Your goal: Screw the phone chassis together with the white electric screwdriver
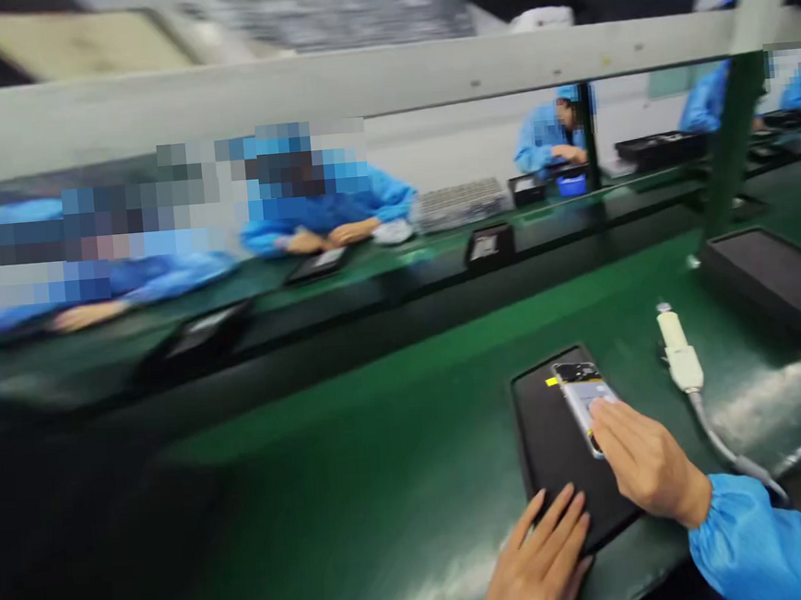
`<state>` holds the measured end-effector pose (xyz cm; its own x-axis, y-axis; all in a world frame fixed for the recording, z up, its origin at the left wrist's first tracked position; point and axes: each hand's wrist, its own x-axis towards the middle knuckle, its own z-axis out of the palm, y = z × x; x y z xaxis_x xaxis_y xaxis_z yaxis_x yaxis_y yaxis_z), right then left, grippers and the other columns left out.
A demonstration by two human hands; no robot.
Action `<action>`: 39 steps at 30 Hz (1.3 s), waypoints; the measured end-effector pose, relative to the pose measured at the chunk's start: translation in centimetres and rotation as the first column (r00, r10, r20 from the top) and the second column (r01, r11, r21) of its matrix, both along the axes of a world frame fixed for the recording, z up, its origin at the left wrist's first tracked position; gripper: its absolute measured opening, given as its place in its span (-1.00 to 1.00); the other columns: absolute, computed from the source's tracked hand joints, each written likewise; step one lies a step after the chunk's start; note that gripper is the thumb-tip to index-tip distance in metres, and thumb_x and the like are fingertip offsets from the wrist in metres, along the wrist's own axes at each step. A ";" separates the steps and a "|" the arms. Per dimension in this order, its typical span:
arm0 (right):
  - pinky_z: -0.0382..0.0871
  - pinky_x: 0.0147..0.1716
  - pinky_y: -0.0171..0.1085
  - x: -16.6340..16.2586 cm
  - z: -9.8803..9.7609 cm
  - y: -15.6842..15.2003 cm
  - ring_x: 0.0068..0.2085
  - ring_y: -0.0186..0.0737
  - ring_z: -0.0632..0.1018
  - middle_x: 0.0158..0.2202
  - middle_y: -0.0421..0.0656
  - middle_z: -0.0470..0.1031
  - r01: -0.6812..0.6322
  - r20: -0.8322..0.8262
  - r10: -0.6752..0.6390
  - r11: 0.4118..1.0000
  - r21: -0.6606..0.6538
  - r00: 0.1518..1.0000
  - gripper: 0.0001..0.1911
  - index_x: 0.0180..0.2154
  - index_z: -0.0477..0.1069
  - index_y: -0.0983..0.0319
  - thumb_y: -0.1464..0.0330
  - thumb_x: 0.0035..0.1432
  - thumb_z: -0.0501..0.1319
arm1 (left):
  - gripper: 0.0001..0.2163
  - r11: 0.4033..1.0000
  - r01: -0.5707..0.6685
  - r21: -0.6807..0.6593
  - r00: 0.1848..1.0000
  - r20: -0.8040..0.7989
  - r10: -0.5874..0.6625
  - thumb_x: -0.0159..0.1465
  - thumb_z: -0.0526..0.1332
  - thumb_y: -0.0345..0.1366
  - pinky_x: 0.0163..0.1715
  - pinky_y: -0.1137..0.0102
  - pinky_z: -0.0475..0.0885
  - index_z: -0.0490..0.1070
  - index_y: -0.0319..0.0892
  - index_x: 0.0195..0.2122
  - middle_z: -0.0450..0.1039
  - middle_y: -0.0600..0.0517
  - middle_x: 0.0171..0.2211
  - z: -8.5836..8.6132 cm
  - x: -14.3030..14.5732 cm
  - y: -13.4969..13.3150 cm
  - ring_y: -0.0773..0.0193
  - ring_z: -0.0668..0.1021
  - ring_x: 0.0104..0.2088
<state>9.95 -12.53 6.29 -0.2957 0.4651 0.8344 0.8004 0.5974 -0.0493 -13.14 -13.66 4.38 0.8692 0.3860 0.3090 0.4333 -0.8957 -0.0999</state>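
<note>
Two hands at a black tray on the green table.
The right hand (638, 452) grips a phone (584, 400); the left hand (542, 562) lies open, flat on the tray (546, 436).

Bright overhead light, heavy motion blur

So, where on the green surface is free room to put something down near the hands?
Bare green belt lies left of the black tray. It is crowded right of the tray: white tool, its cable, another tray. Both the left hand and right hand rest on the tray.
</note>
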 end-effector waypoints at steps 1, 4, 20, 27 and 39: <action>0.53 -0.05 -0.04 -1.0 -1.0 0.3 0.05 0.04 0.51 -0.09 0.19 0.53 -0.007 0.033 0.007 1.000 -0.014 0.999 -0.62 0.02 0.35 0.48 0.62 0.24 -0.08 | -0.71 1.000 -0.006 -0.003 1.000 0.006 0.006 0.33 0.13 -0.29 0.15 0.18 0.40 0.38 -0.23 0.06 0.45 -0.09 0.06 0.1 0.0 -0.4 0.13 0.45 0.12; 0.50 -0.03 0.02 -2.6 -2.6 0.1 0.07 0.08 0.49 -0.04 0.16 0.51 -0.015 0.104 0.029 0.991 -0.132 0.994 -0.71 -0.04 0.41 0.41 0.53 0.27 0.02 | -0.70 0.996 -0.030 -0.084 0.988 0.146 0.042 0.34 0.13 -0.25 0.17 0.12 0.37 0.39 -0.29 0.03 0.45 -0.18 0.04 0.0 -0.1 -0.6 0.09 0.39 0.17; 0.43 -0.02 -0.04 18.3 -1.4 1.9 0.16 0.14 0.37 0.17 0.24 0.28 0.474 0.621 -0.278 0.863 -0.174 0.733 -0.40 0.12 0.25 0.45 0.69 -0.01 -0.02 | -0.18 0.845 -0.266 -0.464 0.926 0.120 0.358 0.13 0.31 0.03 0.21 -0.22 0.12 0.00 -0.19 0.31 -0.11 -0.26 0.35 -1.3 0.2 0.4 -0.18 -0.06 0.35; 0.44 -0.10 -0.01 19.3 -1.9 5.9 0.17 0.14 0.35 0.19 0.17 0.29 0.450 0.727 -0.208 0.880 -0.153 0.654 -0.48 0.16 0.21 0.42 0.63 0.15 -0.07 | -0.20 0.813 -0.267 -0.517 0.926 0.095 0.365 0.09 0.36 -0.01 0.21 -0.26 0.08 0.06 -0.10 0.30 -0.15 -0.25 0.36 -1.1 0.6 0.3 -0.21 -0.10 0.35; 0.46 0.01 -0.01 9.9 -1.1 1.8 0.04 0.07 0.51 0.07 0.20 0.42 0.309 0.147 -0.283 0.930 -0.200 0.948 -0.59 0.12 0.28 0.42 0.40 0.30 -0.03 | -0.59 0.534 -0.279 -0.798 0.656 0.248 0.713 0.28 0.10 -0.23 0.26 0.14 0.24 0.35 -0.20 0.14 0.28 -0.14 0.19 2.8 3.0 4.3 0.12 0.35 0.21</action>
